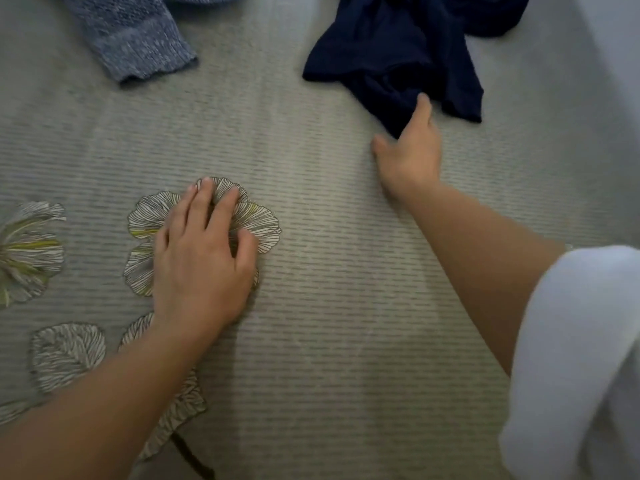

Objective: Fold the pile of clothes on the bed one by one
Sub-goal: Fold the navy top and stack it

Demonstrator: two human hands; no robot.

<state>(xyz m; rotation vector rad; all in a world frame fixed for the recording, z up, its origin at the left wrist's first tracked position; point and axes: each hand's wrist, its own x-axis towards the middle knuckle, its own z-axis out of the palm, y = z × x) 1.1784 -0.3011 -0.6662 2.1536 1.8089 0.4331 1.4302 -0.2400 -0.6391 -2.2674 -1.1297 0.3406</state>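
A crumpled dark navy garment (408, 46) lies at the top right of the bed. My right hand (410, 150) reaches up to its lower edge and pinches a corner of the fabric between fingers and thumb. A blue-grey knitted sleeve (135, 36) of another garment lies at the top left, apart from both hands. My left hand (201, 251) rests flat on the bedspread over a printed flower, fingers slightly spread, holding nothing.
The bedspread (329, 271) is grey-green with fine stripes and printed flowers and leaves (31, 251) on the left. A white sleeve (581, 358) covers my right upper arm at the lower right. A pale surface (616, 46) borders the bed at the top right.
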